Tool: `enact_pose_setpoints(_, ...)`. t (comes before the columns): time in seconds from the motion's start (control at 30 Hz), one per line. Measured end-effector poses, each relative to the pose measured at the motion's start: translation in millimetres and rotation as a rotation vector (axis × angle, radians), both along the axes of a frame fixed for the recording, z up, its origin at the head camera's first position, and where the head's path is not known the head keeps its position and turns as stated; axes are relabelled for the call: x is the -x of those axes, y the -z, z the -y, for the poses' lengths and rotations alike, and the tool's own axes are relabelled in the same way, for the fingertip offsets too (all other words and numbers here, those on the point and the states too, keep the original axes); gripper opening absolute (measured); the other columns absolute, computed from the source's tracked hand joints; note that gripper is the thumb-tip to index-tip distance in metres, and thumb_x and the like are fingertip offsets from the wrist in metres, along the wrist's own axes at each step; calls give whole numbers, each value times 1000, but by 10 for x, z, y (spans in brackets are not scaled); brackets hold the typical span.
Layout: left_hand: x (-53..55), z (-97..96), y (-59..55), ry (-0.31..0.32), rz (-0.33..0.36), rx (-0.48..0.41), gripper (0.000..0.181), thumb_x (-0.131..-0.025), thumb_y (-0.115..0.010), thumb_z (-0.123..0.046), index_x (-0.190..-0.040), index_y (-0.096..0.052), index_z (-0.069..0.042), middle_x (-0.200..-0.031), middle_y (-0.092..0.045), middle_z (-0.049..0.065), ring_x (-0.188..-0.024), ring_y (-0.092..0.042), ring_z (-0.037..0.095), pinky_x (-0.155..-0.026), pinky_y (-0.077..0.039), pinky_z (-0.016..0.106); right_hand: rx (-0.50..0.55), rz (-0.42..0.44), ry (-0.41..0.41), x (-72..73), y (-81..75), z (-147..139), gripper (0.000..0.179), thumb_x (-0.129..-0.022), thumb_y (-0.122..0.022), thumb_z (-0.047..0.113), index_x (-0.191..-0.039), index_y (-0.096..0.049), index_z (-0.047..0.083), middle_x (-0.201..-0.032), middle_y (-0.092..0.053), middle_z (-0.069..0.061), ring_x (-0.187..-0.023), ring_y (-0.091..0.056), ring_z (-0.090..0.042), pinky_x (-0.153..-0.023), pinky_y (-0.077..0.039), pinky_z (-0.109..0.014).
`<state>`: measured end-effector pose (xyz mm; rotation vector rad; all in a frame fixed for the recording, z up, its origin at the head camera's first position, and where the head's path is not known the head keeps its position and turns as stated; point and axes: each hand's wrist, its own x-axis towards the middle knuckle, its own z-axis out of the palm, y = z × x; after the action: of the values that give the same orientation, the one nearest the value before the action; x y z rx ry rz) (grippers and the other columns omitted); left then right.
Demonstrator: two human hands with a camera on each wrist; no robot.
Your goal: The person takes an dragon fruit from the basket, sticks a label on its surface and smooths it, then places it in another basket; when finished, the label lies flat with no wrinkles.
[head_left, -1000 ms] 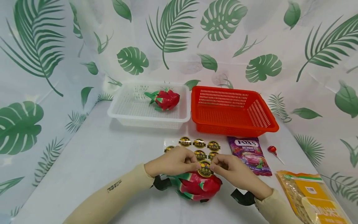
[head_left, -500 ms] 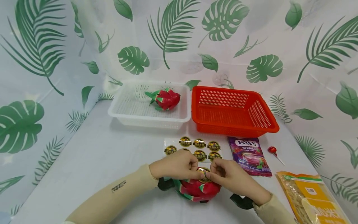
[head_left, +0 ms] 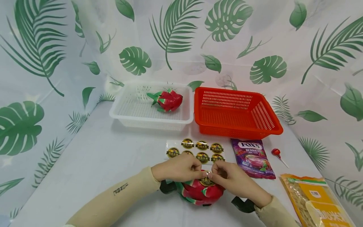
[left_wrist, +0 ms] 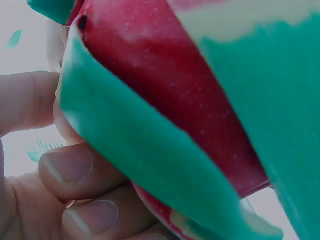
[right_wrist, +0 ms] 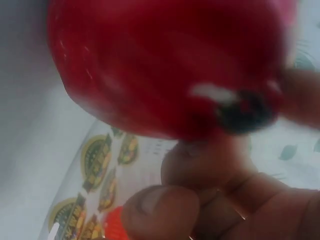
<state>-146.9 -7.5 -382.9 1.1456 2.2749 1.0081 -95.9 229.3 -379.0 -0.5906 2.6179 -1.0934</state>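
Note:
A toy-like dragon fruit point(head_left: 202, 194), glossy red with green scales, lies on the table before me. On its upper side is a round black-and-gold sticker point(head_left: 207, 182). My left hand point(head_left: 181, 167) has its thumb on the sticker's top left edge, fingers curled. From the other side my right hand point(head_left: 231, 173) brings its thumb onto the sticker, next to the left thumb. Large in the left wrist view, the dragon fruit point(left_wrist: 145, 65) shows a green scale beside curled fingers. In the right wrist view the fruit point(right_wrist: 150, 65) is blurred, above the bent fingers. The thumbs partly cover the sticker.
Behind the hands lies a sheet of round stickers point(head_left: 195, 151). A white basket point(head_left: 150, 123) holds another dragon fruit point(head_left: 170, 101); a red basket point(head_left: 232, 130) stands beside it. To the right lie a purple candy bag point(head_left: 253, 159), a lollipop point(head_left: 276, 152) and a yellow food packet point(head_left: 316, 198).
The sticker, earlier held up between both hands above the dragon fruit, has come down onto its surface. Both hands moved slightly closer together, and their thumbs now meet on it.

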Motion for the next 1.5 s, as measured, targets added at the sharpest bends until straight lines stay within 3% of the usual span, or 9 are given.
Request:
enact_pose_setpoints(0.13, -3, 1, -14, 5, -4, 7, 40, -101, -68, -27, -63, -59, -19, -54, -54, -14, -50, -47, -1, -50, -35, 15, -12, -2, 20, 26, 49, 24, 27, -103, -65, 35, -82, -59, 19, -64, -44, 11, -56, -43, -1, -50, -35, -20)
enact_pose_setpoints(0.47, 16, 8, -7, 7, -22, 3, 41, -100, -70, -31, -62, -57, -19, -54, -53, -14, -50, -48, -1, -49, -36, 15, -28, -33, 39, 34, 75, 30, 32, -101, -67, 37, -77, -55, 20, -63, -43, 12, -55, -41, 0, -50, -34, -19)
enact_pose_setpoints(0.63, 24, 9, 10, 8, -22, -23, 40, -102, -67, -24, -63, -57, -18, -55, -53, -14, -49, -47, -2, -50, -35, 15, -5, 20, 50, 7, 51, -45, 33, -101, -68, 39, -82, -54, 16, -65, -47, 8, -56, -44, -3, -49, -37, -21)
enact_pose_setpoints(0.9, 20, 10, 27, -28, -83, -11, 43, -102, -67, -25, -61, -53, -19, -53, -48, -14, -50, -46, -2, -52, -35, 14, -19, 55, 96, -28, 31, -110, 33, -97, -72, 39, -86, -53, 14, -72, -51, 3, -63, -49, -8, -51, -38, -23)
enact_pose_setpoints(1.1, 18, 19, 35, -17, -108, -20, 44, -96, -74, -38, -62, -53, -19, -50, -43, -14, -47, -41, -3, -49, -30, 14, -15, 65, 102, -34, 27, -124, 36, -96, -75, 39, -86, -52, 13, -73, -52, 3, -65, -51, -9, -52, -40, -23)
enact_pose_setpoints(1.27, 21, 35, 24, -1, -69, -31, 44, -91, -80, -43, -63, -55, -20, -49, -42, -13, -46, -39, -2, -47, -28, 15, 15, 92, 87, -24, 47, -154, 36, -97, -73, 38, -87, -51, 12, -75, -51, 1, -66, -51, -9, -53, -40, -23)
enact_pose_setpoints(1.5, 49, 43, 44, 21, -45, -38, 37, -97, -73, -31, -66, -57, -19, -54, -44, -13, -49, -40, -1, -51, -30, 15, 109, 137, 19, 0, 122, -235, 28, -102, -67, 30, -89, -53, 8, -79, -50, -2, -69, -50, -8, -56, -40, -24)
